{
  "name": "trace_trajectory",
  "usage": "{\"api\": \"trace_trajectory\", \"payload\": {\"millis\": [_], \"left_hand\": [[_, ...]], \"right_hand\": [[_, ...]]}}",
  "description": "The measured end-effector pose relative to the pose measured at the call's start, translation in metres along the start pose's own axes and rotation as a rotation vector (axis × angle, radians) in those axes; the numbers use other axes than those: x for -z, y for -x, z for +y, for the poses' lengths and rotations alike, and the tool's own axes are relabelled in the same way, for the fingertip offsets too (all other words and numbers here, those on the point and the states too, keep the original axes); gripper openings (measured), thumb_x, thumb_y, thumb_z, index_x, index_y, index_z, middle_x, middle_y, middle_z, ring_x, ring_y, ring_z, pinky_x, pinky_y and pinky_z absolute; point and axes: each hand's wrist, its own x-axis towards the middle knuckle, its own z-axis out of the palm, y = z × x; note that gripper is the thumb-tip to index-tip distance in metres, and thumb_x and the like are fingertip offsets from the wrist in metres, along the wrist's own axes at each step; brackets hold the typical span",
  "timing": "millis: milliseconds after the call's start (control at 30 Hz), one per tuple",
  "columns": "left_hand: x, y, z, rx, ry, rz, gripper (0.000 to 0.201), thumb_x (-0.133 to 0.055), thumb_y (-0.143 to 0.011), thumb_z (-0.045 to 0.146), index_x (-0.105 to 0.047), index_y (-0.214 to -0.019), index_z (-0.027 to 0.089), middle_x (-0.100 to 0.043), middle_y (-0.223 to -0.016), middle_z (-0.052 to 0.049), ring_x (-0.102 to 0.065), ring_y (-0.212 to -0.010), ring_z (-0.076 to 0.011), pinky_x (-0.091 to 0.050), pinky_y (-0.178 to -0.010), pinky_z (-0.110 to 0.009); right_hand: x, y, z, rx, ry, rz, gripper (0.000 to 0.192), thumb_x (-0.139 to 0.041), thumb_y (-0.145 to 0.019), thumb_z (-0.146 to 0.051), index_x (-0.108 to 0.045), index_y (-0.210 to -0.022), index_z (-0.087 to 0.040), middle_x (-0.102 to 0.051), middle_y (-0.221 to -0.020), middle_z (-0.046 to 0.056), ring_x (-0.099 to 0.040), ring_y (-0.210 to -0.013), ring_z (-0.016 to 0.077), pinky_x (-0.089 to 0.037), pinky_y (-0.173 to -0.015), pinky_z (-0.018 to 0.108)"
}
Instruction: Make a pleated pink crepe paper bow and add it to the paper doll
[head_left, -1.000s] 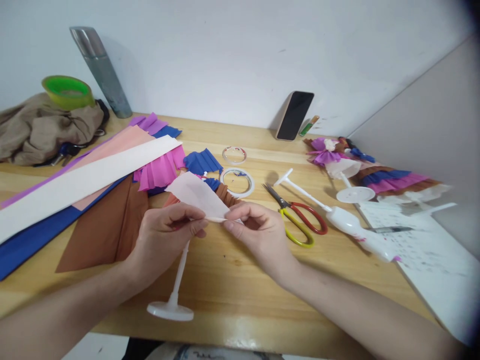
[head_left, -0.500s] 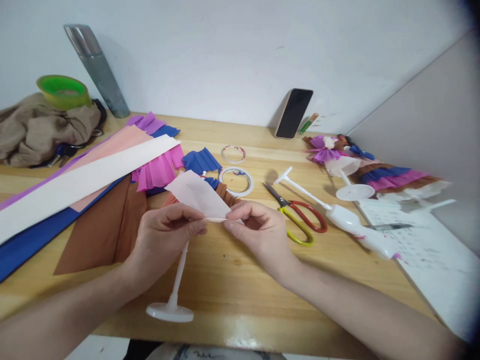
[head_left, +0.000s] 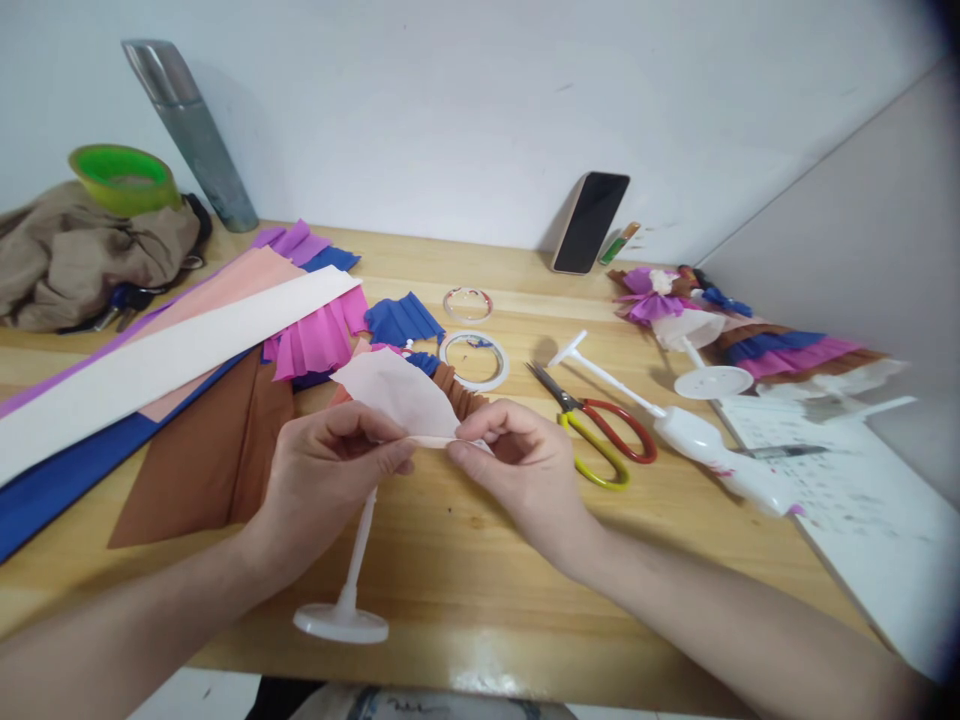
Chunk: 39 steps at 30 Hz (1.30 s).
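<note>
The head view looked down on a pale wooden desk [head_left: 480, 560]. At the centre of the frame the left hand [head_left: 330, 470] and the right hand [head_left: 517, 465] met, each pinching one end of the folded lower edge of a pale pink sheet of crepe paper [head_left: 397, 395]; the fingers [head_left: 382, 455] of the left hand were closed on the paper and those of the right hand likewise. The sheet rose from the pinch toward the upper left, held above the desk. Just below the left hand stood a white plastic stand with a round base [head_left: 341, 620], its stem running up behind the hand.

To the right of the hands lay scissors with red and yellow handles [head_left: 600, 435], and beyond them a white plastic doll body [head_left: 712, 450]. Above the hands lay two clear tape rings [head_left: 474, 360], pleated blue and magenta paper [head_left: 352, 330], and long strips of white, pink, blue and brown paper [head_left: 150, 370] reaching to the left edge. A black phone [head_left: 590, 222] leaned on the wall at upper centre. A green bowl [head_left: 124, 178] sat on beige cloth at upper left.
</note>
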Motion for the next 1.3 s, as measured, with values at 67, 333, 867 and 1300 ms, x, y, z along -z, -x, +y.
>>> {"api": "trace_trajectory", "payload": {"millis": [67, 333, 867, 1300], "left_hand": [[0.0, 0.0, 0.0, -0.002, 0.002, -0.001, 0.011, -0.075, -0.067, 0.014, -0.068, -0.059, 0.018, -0.068, -0.054, 0.002, -0.062, -0.049, -0.0087, -0.049, -0.049, -0.015], [-0.002, 0.001, -0.002, -0.047, 0.005, 0.011, 0.012, -0.075, -0.067, 0.012, -0.067, -0.059, 0.018, -0.067, -0.052, 0.004, -0.062, -0.047, -0.0079, -0.05, -0.048, -0.013], [0.005, 0.001, -0.012, -0.177, -0.209, 0.059, 0.013, -0.077, -0.069, 0.017, -0.078, -0.081, 0.022, -0.078, -0.076, 0.001, -0.073, -0.066, -0.0159, -0.06, -0.062, -0.02], [0.006, 0.002, -0.016, -0.256, -0.391, 0.057, 0.007, -0.073, -0.076, 0.021, -0.076, -0.081, 0.024, -0.078, -0.078, 0.001, -0.071, -0.068, -0.0162, -0.058, -0.068, -0.024]], "right_hand": [[-0.001, 0.001, 0.001, 0.048, 0.006, 0.019, 0.009, -0.072, -0.067, -0.018, -0.063, -0.067, -0.02, -0.061, -0.06, -0.003, -0.051, -0.053, 0.0098, -0.042, -0.05, 0.022], [0.003, 0.005, 0.0, 0.252, 0.116, -0.067, 0.012, -0.065, -0.075, -0.011, -0.069, -0.073, -0.022, -0.064, -0.066, -0.001, -0.055, -0.061, 0.0123, -0.045, -0.058, 0.026], [0.005, 0.002, 0.005, 0.357, 0.236, -0.052, 0.018, -0.066, -0.078, -0.01, -0.076, -0.087, -0.022, -0.061, -0.066, -0.001, -0.055, -0.06, 0.0121, -0.046, -0.055, 0.025], [0.006, 0.0, 0.004, 0.29, 0.276, -0.032, 0.012, -0.068, -0.077, -0.013, -0.075, -0.08, -0.022, -0.066, -0.067, 0.001, -0.058, -0.061, 0.014, -0.048, -0.056, 0.027]]}}
